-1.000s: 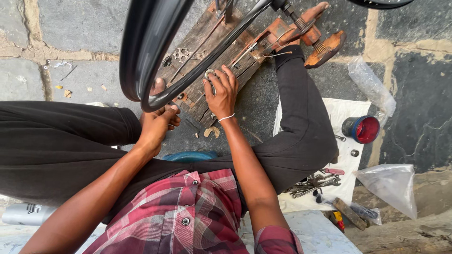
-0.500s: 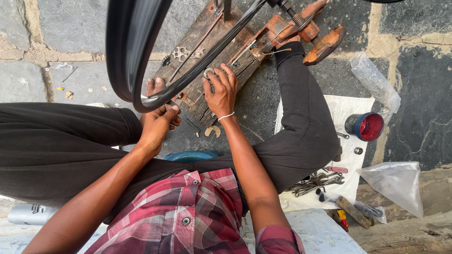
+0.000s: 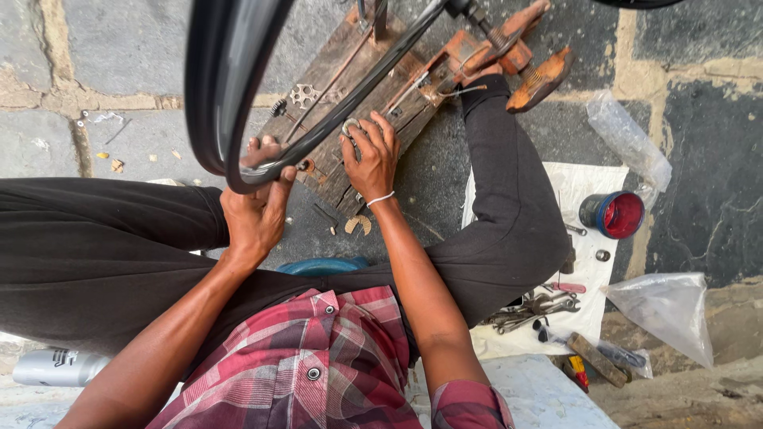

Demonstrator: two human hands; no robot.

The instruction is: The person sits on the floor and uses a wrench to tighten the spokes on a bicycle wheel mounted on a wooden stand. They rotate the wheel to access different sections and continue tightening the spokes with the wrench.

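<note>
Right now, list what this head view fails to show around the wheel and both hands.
- Wheel rim: top cut off by the frame's upper edge; near side blurred.
- Left hand: fingertips hidden behind the rim.
- Right hand: covers a small round metal part on the wooden board; what kind cannot be told.
- Small tools on the white cloth: too small to tell apart.

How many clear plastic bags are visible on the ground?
2: one crumpled clear plastic bag on the dark stone above the blue-and-red round tin; one clear triangular plastic bag at lower right. Others may be hidden.
</note>
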